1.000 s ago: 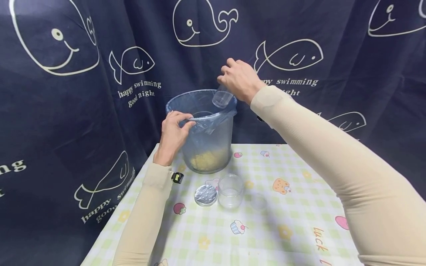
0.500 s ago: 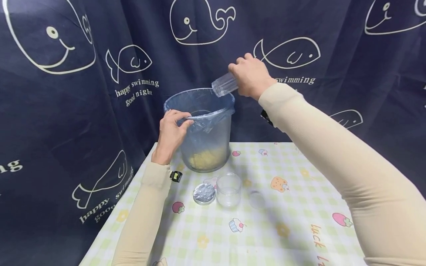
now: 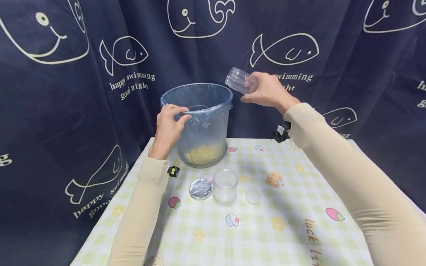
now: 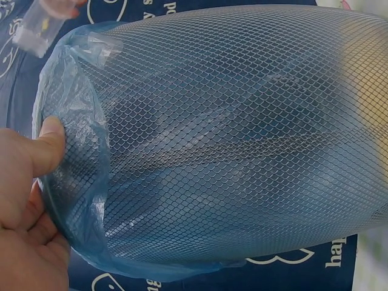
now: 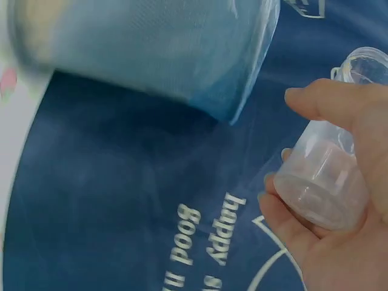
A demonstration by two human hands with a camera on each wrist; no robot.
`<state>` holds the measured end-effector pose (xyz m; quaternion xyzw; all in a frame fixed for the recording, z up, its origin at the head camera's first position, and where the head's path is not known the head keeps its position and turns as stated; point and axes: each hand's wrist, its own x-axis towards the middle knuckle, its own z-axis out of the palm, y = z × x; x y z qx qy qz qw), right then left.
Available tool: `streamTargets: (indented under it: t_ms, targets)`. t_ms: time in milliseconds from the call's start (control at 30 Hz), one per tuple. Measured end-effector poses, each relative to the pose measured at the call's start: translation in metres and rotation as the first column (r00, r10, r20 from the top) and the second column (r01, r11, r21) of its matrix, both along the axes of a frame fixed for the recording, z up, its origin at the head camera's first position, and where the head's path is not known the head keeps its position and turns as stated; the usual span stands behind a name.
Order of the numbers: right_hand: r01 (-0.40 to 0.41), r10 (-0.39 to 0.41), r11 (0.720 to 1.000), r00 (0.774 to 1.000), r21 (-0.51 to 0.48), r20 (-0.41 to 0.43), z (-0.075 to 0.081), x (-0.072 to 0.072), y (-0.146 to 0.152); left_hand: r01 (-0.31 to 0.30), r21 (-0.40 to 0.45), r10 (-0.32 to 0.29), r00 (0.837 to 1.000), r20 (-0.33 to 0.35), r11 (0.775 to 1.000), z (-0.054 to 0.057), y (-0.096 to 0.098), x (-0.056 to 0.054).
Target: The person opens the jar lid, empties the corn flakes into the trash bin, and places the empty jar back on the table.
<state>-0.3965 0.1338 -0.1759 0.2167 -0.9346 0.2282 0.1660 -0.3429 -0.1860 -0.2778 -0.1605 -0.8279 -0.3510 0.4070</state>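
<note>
My left hand (image 3: pixel 166 129) pinches the near rim of a mesh wastebasket (image 3: pixel 213 133) lined with a blue plastic bag (image 3: pixel 221 107), thumb outside in the left wrist view. A yellowish mass (image 3: pixel 204 153) shows through the wall at its bottom. Right of the rim, my right hand (image 3: pixel 271 92) grips a clear plastic jar (image 3: pixel 237 80) above the table. Its open mouth tips up and to the left; in the right wrist view [the] jar's clear base (image 5: pixel 321 197) shows, and I see no contents in it.
On the checked tablecloth (image 3: pixel 239 240) stand a second clear jar (image 3: pixel 225 186), a silver foil-topped lid (image 3: pixel 200 188) to its left and a clear disc (image 3: pixel 253 196) to its right. A dark blue printed curtain (image 3: pixel 199 55) hangs behind the table.
My right hand has drawn the jar up and right, out of the wastebasket's mouth, and turned it from mouth-down to mouth tipped upward. My left hand keeps its hold on the rim.
</note>
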Motion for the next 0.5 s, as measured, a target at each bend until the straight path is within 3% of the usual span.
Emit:
streamTargets:
  t_ms: [200, 367, 500]
  targets:
    - [0.030, -0.010, 0.982, 0.994, -0.184, 0.111, -0.038, 0.010, 0.014, 0.006, -0.009, -0.006, 1.000, -0.009, 1.000, 0.000, 0.000, 0.000]
    - [0.055, 0.011, 0.947, 0.979, -0.318, 0.204, -0.071, 0.018, 0.025, 0.007, -0.004, -0.007, 1.000, -0.015, 1.000, 0.000, 0.000, 0.001]
    - [0.068, 0.068, 0.904, 0.952, -0.422, 0.300, -0.093, 0.030, 0.038, 0.007, -0.003, -0.007, 1.000, -0.012, 1.000, 0.001, 0.001, 0.002]
